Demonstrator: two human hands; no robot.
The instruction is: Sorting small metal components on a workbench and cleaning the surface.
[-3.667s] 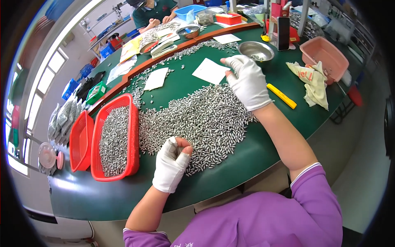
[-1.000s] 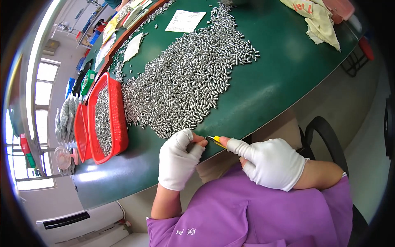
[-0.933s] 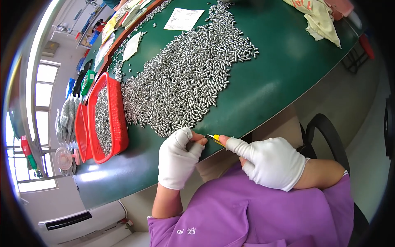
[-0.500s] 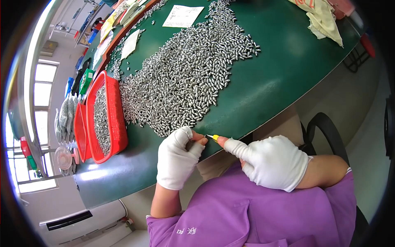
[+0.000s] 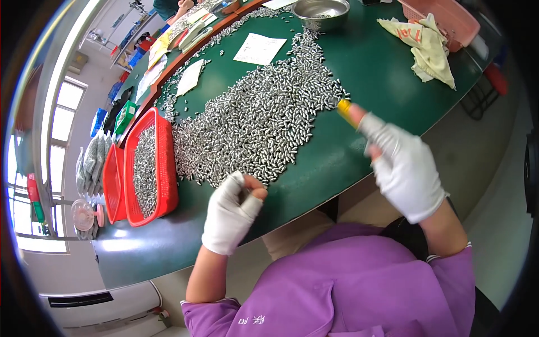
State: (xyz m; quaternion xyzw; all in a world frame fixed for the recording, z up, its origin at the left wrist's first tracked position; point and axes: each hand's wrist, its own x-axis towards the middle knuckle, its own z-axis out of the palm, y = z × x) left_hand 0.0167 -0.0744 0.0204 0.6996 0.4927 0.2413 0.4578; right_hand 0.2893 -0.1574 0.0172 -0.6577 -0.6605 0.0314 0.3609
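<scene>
My left hand [image 5: 231,212], in a white glove with bare fingertips, is at the near edge of a heap of small silvery metal pieces [image 5: 252,121]. Its thumb and forefinger are pinched together; anything between them is too small to make out. My right hand [image 5: 407,171], gloved likewise and slightly blurred, is raised by the heap's right edge. From its fingertips sticks a small yellow tool [image 5: 345,108], whose tip is lost against the metal pieces.
Left of the heap stands a red plastic basket [image 5: 168,185] holding more pieces. A steel bowl [image 5: 320,14] is at the far side, with paper sheets [image 5: 259,49] on the green table [image 5: 387,73]. At far right are a cream cloth [image 5: 426,53] and a pink basket [image 5: 457,25].
My right hand has swung away from my left, up and to the right, with the yellow tool. My left hand has shifted slightly left. The view has tilted, bringing the steel bowl into sight.
</scene>
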